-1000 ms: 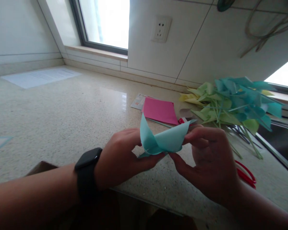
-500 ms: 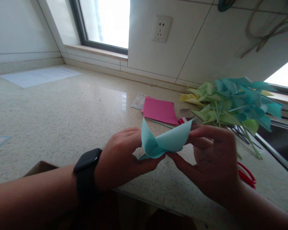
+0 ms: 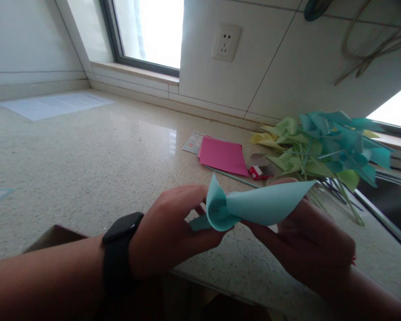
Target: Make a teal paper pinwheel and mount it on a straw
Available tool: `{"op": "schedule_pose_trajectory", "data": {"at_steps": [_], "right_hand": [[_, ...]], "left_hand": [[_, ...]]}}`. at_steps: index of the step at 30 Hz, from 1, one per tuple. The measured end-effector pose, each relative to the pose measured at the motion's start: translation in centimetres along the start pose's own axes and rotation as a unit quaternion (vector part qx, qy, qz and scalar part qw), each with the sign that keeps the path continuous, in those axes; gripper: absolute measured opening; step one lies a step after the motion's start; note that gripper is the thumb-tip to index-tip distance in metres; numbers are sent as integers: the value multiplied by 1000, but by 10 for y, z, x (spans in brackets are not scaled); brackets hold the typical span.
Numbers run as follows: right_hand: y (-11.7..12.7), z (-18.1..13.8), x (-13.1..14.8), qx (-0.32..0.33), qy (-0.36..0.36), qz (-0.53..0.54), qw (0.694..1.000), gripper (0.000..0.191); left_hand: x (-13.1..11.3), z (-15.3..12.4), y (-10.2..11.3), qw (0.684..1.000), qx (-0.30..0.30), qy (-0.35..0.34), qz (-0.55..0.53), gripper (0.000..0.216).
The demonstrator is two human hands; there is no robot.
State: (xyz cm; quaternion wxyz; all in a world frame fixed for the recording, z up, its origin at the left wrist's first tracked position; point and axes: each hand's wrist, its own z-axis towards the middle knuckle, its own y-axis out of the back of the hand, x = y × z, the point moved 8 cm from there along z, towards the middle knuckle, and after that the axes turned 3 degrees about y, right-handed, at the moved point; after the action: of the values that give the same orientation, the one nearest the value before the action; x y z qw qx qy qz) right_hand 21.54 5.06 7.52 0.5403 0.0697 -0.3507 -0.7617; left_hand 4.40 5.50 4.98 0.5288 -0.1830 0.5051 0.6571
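Note:
A light teal paper pinwheel (image 3: 267, 203) is held above the counter's front edge, its vanes curled inward at the middle. My left hand (image 3: 177, 225), with a black watch on the wrist, grips its left side between thumb and fingers. At the right, my right hand (image 3: 307, 240) holds the pinwheel from behind and below, the thumb near its centre; the long vane covers part of those fingers. Beyond my hands lie a stack of pink paper squares (image 3: 223, 156), a thin pale stick (image 3: 232, 178) and a small red box (image 3: 259, 172).
A pile of green, yellow and blue paper pinwheels (image 3: 341, 142) on sticks rests at the right, beside the sink (image 3: 387, 196). A printed sheet (image 3: 53, 104) lies at the back left of the speckled counter (image 3: 120, 151). A socket (image 3: 226, 42) is on the wall.
My right hand has shifted right and turned. The pinwheel's right vane now stretches further to the right, and the red box shows more fully. My left hand has barely moved.

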Motion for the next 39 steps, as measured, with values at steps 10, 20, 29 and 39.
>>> {"op": "schedule_pose_trajectory", "data": {"at_steps": [10, 20, 29, 39], "right_hand": [[6, 11, 35, 45, 105, -121, 986, 15], [9, 9, 27, 47, 75, -128, 988, 21], [6, 14, 16, 3, 11, -56, 998, 27], [3, 17, -6, -14, -47, 0, 999, 26]], "left_hand": [[-3, 2, -6, 985, 27, 21, -169, 4], [-1, -2, -7, 990, 14, 5, -141, 16], [-6, -8, 3, 996, -45, -9, -71, 22], [-19, -3, 8, 996, -54, -51, -55, 26]]}}
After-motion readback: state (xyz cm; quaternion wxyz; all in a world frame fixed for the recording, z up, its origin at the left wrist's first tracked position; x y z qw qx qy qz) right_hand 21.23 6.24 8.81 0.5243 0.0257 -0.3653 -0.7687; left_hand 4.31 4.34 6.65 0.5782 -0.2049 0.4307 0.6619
